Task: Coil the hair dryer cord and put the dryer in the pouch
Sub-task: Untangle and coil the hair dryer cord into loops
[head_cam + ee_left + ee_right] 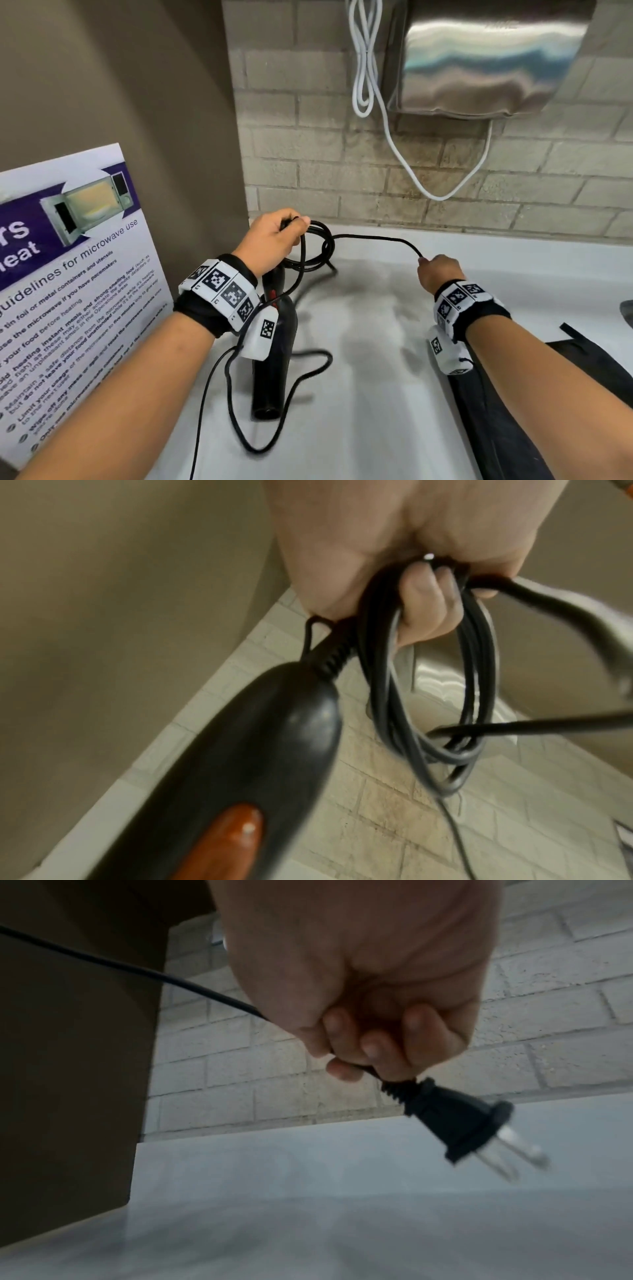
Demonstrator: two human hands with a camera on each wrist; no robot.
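One flat black pouch (507,404) lies nearest on the smooth white bench (370,325), beneath the right forearm. The glossy black hair dryer (274,342), with a red switch, hangs nozzle-down from the left hand (274,236), whose grip is clenched round several round loops of rubbery cord (318,246). Farther right, the right hand (440,270) pinches the cord just behind its two-pronged plug (455,1123).

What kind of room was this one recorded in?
Probably a shared pantry or washroom area: a printed microwave-use guidelines poster leans on the left wall, a stainless steel wall-mounted dispenser hangs on beige brick tiles, above a white countertop.
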